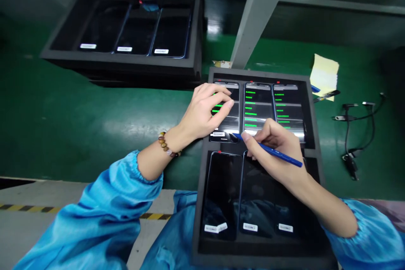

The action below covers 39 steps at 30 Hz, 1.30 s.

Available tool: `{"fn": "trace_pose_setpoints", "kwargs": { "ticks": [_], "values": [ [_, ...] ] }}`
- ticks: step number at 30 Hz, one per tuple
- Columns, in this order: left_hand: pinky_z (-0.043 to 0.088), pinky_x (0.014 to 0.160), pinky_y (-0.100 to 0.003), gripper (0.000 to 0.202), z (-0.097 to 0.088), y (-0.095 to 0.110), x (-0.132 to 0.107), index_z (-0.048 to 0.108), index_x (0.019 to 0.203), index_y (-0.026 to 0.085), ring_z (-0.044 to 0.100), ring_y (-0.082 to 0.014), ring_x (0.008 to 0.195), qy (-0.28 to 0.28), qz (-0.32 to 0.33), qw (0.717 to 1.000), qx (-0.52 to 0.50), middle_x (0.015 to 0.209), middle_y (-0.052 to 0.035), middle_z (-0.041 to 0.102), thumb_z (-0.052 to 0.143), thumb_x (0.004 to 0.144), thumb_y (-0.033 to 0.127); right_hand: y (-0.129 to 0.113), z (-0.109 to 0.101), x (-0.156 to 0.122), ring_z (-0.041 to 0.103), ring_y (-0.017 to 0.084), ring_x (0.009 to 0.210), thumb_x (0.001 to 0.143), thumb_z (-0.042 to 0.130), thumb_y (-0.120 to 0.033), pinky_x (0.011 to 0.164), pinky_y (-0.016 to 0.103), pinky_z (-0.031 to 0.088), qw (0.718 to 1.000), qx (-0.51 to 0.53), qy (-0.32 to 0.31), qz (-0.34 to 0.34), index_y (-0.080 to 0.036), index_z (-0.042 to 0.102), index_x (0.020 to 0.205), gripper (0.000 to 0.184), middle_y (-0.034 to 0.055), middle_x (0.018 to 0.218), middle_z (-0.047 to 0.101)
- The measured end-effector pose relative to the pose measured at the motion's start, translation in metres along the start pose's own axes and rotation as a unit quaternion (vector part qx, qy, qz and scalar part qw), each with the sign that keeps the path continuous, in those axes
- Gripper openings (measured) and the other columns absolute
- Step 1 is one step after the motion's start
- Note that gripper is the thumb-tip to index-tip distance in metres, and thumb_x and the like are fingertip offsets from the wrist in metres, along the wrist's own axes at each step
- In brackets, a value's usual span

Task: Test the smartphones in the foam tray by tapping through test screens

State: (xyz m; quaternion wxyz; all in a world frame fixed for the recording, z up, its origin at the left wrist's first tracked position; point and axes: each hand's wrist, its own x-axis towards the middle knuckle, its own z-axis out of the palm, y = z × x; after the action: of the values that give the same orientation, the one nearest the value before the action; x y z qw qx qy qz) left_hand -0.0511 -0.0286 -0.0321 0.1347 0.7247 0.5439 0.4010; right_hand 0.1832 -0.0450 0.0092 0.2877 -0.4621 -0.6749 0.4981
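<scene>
A black foam tray (202, 202) lies in front of me with two rows of phones. The upper three phones (257, 107) are lit with green lines of text; the lower three phones (223, 194) are dark, each with a white label. My left hand (205, 112) rests on the upper left phone, fingers curled, fingertips touching its screen. My right hand (275, 145) is closed on a blue pen (268, 151), whose tip points at the bottom edge of the upper left phone.
A second black tray (126, 59) with three dark phones sits at the back left on the green mat. A grey post (253, 17) rises behind my tray. Yellow notepad (324, 74), a pen and black cables (351, 135) lie right.
</scene>
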Motion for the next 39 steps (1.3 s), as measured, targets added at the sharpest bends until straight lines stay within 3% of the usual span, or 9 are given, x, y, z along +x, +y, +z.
{"fn": "trace_pose_setpoints", "kwargs": {
  "ticks": [6,22,39],
  "values": [
    [0.045,0.111,-0.046,0.022,0.004,-0.003,-0.003,0.074,0.102,0.022,0.07,-0.0237,0.117,0.02,0.019,0.999,-0.021,0.121,-0.0062,0.078,0.057,0.11,0.034,0.013,0.009,0.001,0.059,0.011,0.053,0.103,0.072,-0.032,0.056,0.027,0.047,0.998,-0.052,-0.01,-0.047,-0.024,0.048,0.072,0.04,-0.0043,0.062,0.064],
    [0.045,0.11,-0.048,0.022,0.003,-0.003,-0.002,0.074,0.101,0.022,0.069,-0.0252,0.117,0.018,0.033,0.999,-0.012,0.121,-0.0071,0.077,0.059,0.109,0.037,0.012,0.007,0.002,0.057,0.01,0.052,0.103,0.069,-0.028,0.053,0.026,0.042,0.994,-0.081,-0.025,-0.063,-0.023,0.05,0.07,0.038,-0.0049,0.059,0.061],
    [0.046,0.11,-0.047,0.021,0.003,-0.002,-0.003,0.074,0.101,0.022,0.069,-0.0242,0.115,0.023,0.035,0.999,0.0,0.121,-0.0067,0.077,0.06,0.109,0.035,0.012,0.009,0.003,0.055,0.011,0.049,0.103,0.07,-0.039,0.051,0.027,0.043,0.999,-0.049,-0.006,-0.021,-0.025,0.046,0.071,0.043,-0.0041,0.058,0.06]
  ]
}}
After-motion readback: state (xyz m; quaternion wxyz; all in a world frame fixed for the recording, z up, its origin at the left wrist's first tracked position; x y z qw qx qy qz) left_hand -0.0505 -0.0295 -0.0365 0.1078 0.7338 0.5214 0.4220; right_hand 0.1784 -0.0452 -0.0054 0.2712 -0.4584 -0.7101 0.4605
